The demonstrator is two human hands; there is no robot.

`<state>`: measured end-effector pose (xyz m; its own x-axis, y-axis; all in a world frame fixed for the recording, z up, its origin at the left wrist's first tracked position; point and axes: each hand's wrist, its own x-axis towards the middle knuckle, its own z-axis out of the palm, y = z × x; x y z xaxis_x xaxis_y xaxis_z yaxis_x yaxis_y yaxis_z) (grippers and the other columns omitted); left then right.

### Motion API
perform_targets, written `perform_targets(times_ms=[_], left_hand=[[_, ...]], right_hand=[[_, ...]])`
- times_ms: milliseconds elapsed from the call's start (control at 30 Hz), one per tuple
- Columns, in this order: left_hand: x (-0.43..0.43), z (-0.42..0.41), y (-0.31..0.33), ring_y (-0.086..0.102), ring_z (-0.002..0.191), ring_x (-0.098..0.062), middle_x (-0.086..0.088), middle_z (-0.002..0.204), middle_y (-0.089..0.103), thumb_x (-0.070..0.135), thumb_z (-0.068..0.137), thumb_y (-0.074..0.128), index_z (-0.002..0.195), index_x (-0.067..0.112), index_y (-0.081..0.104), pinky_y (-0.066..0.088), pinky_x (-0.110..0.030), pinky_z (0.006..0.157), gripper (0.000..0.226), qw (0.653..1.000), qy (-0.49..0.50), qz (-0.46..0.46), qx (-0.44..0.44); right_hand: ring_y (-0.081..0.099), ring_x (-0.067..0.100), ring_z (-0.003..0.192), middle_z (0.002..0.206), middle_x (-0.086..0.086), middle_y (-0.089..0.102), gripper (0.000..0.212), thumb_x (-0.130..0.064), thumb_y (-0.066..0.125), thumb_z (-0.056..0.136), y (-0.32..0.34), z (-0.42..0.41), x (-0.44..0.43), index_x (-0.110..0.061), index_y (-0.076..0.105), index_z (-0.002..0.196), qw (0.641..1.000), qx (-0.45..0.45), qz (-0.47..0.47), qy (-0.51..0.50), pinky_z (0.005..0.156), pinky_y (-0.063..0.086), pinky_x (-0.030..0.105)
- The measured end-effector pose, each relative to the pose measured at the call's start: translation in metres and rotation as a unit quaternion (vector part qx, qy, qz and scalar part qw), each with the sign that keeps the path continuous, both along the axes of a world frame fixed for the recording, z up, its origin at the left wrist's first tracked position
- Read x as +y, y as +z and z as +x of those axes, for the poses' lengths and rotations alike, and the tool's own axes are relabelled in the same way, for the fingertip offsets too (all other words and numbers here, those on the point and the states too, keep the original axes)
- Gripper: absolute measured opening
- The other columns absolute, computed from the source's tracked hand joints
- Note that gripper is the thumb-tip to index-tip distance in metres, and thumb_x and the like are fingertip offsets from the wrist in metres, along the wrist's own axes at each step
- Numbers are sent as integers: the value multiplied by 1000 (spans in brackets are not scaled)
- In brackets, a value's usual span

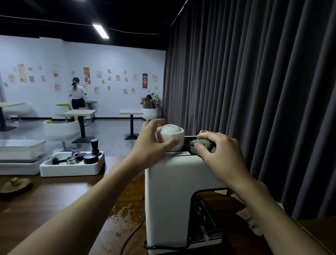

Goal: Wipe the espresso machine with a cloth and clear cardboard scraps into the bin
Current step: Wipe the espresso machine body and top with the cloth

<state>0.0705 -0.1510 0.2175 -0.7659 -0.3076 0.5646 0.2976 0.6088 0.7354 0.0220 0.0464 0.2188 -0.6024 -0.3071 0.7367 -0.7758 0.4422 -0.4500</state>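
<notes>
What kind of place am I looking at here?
Probably a café or barista training room: an espresso machine stands on a wooden counter beside a tray of tampers, with small tables and coffee posters behind.

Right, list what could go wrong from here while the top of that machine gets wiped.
1. The left hand grips the white cup near the top edge of the espresso machine; a slip could drop it onto the counter.
2. The cloth in the right hand sits right beside the cup and might knock it.
3. A wet patch on the counter lies next to the power cord; water may reach it.
</notes>
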Motion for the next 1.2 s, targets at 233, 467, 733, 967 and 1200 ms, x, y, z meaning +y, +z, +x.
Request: perform_targets(times_ms=[233, 467, 733, 967, 1200], left_hand=[[2, 0, -6, 59, 116, -17, -3, 134, 53, 45, 66, 84, 147, 32, 30, 51, -42, 101, 99, 1000, -20, 11, -7], [1, -2, -9, 56, 112, 1, 8, 134, 47, 34, 73, 86, 148, 39, 21, 47, -14, 90, 100, 999, -29, 21, 8], [5, 1, -10, 40, 121, -13, 5, 126, 40, 47, 65, 80, 135, 38, 30, 41, -32, 102, 86, 997, 41, -18, 57], [3, -1, -9, 56, 114, -15, -1, 126, 49, 41, 69, 82, 136, 32, 30, 53, -32, 93, 86, 999, 0, 16, 47], [3, 1, -10, 50, 124, -8, 4, 138, 45, 31, 75, 84, 149, 43, 12, 46, -32, 104, 104, 997, -59, 35, 30]], right_hand=[[63, 18, 103, 112, 2, 70, 24, -24, 68, 87, -1, 1, -1, -18, 72, 111, 1000, -5, 0, -5, 92, 48, 31], [63, 19, 106, 115, 3, 70, 25, -22, 69, 87, 0, 2, -1, -16, 72, 111, 1000, -8, 2, -9, 93, 46, 27], [63, 17, 105, 114, 1, 71, 24, -21, 69, 87, 0, 2, -1, -15, 72, 110, 1000, -2, 2, -10, 89, 41, 20], [62, 13, 100, 113, -1, 70, 24, -23, 68, 89, -1, 2, -1, -17, 71, 112, 1000, -2, 5, -8, 83, 40, 15], [63, 14, 98, 112, 0, 71, 24, -22, 68, 88, 1, 3, -1, -16, 71, 111, 1000, -7, 8, -9, 81, 39, 13]])
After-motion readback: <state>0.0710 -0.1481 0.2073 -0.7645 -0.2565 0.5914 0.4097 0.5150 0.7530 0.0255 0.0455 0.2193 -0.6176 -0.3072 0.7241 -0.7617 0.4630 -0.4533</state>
